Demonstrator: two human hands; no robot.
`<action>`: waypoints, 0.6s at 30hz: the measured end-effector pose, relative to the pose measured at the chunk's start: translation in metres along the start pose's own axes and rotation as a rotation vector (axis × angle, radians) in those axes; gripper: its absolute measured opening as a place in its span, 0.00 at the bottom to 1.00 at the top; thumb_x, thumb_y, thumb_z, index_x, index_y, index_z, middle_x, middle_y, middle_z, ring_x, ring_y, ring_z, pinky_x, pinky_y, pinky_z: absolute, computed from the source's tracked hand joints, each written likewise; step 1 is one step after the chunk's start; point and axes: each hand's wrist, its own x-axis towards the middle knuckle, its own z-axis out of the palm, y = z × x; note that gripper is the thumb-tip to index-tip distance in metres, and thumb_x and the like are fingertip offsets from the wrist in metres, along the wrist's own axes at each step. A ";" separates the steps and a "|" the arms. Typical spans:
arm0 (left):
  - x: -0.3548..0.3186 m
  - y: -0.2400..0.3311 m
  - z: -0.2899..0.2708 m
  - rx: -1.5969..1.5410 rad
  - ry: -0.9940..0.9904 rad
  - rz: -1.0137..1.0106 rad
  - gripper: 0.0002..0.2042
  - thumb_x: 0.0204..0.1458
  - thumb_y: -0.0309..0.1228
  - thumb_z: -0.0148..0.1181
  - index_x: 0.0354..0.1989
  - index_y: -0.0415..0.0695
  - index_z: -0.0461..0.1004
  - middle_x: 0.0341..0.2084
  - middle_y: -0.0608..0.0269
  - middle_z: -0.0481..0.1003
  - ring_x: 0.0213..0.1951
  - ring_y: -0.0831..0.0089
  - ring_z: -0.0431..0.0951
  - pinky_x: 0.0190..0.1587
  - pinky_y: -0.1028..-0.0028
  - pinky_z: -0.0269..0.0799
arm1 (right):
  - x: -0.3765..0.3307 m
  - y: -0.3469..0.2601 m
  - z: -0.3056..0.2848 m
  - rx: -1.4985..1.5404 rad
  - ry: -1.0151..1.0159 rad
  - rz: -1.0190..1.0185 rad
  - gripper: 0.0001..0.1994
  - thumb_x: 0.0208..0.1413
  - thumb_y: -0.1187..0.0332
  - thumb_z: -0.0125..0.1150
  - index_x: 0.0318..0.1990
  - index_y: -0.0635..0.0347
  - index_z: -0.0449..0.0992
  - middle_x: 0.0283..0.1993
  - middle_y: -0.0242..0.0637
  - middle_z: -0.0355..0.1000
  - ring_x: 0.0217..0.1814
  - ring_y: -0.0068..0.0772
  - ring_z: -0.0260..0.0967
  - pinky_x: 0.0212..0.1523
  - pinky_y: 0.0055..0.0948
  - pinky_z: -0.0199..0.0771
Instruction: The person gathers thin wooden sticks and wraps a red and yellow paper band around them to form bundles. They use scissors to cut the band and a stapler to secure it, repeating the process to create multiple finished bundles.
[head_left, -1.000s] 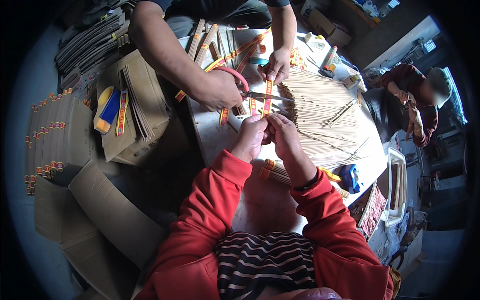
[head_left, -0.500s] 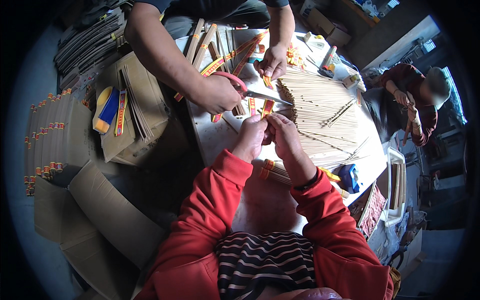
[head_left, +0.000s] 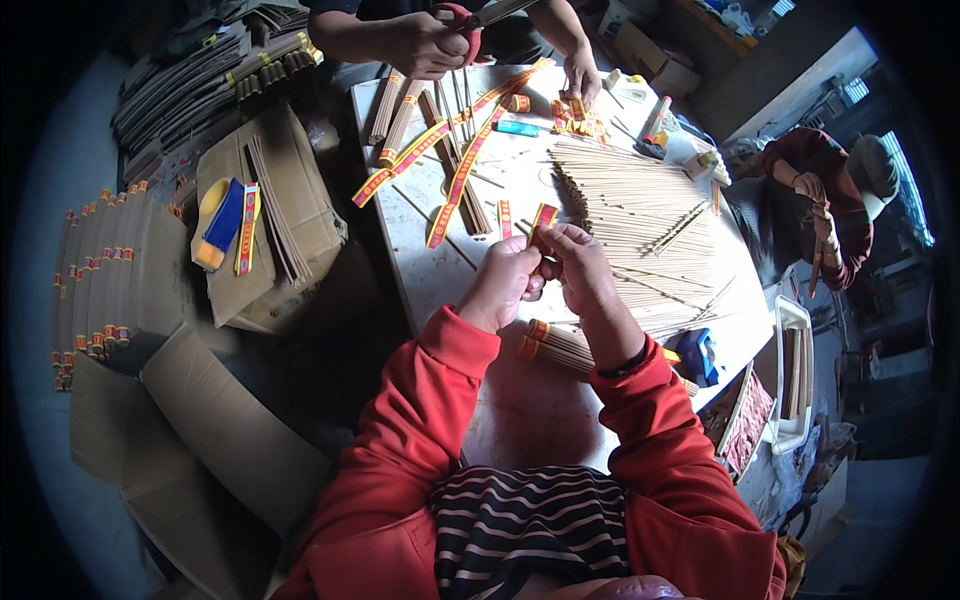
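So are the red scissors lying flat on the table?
No, the red scissors are held up in another person's hand at the far end of the table, not lying on it.

Left hand [head_left: 508,283] and right hand [head_left: 578,268] pinch a red-yellow paper band [head_left: 543,217].

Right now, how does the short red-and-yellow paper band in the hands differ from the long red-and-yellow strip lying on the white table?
The short red-and-yellow paper band is pinched between the left hand and right hand, lifted off the white table; the long red-and-yellow strip lies flat, untouched. The band is far shorter. The strip crosses thin sticks; the band touches only fingers. Both share the same colours and pattern.
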 end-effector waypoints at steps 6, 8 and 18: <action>-0.001 -0.002 -0.001 0.062 -0.088 0.032 0.06 0.52 0.28 0.44 0.30 0.38 0.64 0.20 0.59 0.69 0.16 0.80 0.65 0.16 0.81 0.59 | 0.004 -0.010 -0.011 0.077 -0.051 0.065 0.07 0.50 0.69 0.53 0.25 0.61 0.68 0.22 0.32 0.66 0.20 0.21 0.62 0.20 0.18 0.61; -0.003 -0.001 0.001 0.101 -0.090 0.006 0.06 0.52 0.28 0.45 0.30 0.37 0.64 0.21 0.58 0.70 0.17 0.79 0.68 0.17 0.80 0.62 | 0.015 -0.008 -0.019 0.077 0.052 0.009 0.06 0.50 0.69 0.53 0.25 0.60 0.68 0.23 0.31 0.67 0.22 0.19 0.62 0.24 0.16 0.62; -0.006 0.002 -0.002 0.153 -0.013 -0.070 0.07 0.51 0.27 0.43 0.29 0.36 0.64 0.19 0.55 0.71 0.14 0.79 0.68 0.16 0.82 0.65 | 0.042 -0.035 -0.043 0.130 0.158 -0.044 0.06 0.50 0.72 0.53 0.24 0.61 0.68 0.21 0.30 0.65 0.21 0.19 0.62 0.21 0.14 0.67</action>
